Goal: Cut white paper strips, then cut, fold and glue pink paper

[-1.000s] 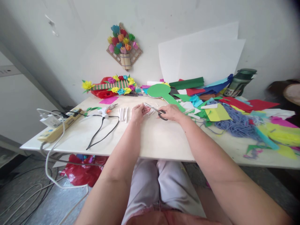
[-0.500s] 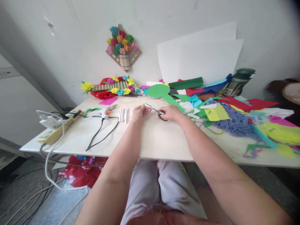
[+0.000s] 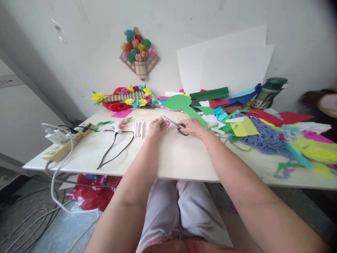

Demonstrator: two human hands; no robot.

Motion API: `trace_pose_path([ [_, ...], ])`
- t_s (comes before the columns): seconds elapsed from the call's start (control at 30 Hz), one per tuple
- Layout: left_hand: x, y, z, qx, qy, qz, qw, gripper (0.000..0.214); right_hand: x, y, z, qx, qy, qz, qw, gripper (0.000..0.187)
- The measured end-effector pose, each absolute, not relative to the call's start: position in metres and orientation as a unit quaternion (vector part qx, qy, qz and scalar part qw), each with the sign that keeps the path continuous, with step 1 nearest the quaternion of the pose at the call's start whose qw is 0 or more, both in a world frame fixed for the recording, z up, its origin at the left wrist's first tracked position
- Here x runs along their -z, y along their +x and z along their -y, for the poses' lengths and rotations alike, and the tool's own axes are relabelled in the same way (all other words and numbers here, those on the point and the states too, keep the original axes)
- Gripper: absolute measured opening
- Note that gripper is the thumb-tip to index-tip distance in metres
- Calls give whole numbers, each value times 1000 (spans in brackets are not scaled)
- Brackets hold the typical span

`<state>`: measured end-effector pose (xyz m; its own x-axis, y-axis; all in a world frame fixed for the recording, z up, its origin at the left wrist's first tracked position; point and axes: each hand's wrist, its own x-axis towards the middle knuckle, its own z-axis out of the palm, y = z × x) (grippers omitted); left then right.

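Observation:
My right hand [image 3: 193, 127] is closed around the black handles of a pair of scissors [image 3: 182, 130]. Their metal blades point left, and the tips reach the fingers of my left hand [image 3: 157, 126]. That hand is pinched closed at the blade tips; whatever it holds is too small to make out. Thin white pieces [image 3: 171, 125] lie on the table under the blades. Left of my left hand are several short white rolls [image 3: 138, 129] in a row. Behind the scissors lies a green paper shape [image 3: 178, 102] with a round head and a long stem.
A glue gun [image 3: 119, 125] with a looping black cord lies at left, near a power strip [image 3: 64, 146]. Paper sheets, blue-grey yarn [image 3: 263, 140] and a dark bottle [image 3: 270, 93] crowd the right side. A flower-decorated woven piece [image 3: 126, 96] stands at the back.
Both hands and the scissors keep almost the same place. The whole view has shifted very slightly; nothing is visibly picked up or let go.

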<state>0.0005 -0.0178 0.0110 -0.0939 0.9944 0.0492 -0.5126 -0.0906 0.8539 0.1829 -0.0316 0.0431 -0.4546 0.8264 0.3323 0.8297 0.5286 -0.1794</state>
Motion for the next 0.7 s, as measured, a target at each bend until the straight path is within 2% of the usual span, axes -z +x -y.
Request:
trace_pose_path([
  [0.7, -12, 5, 21, -660, 341, -354, 568, 12, -44, 182, 35, 16, -504, 845, 179, 46],
])
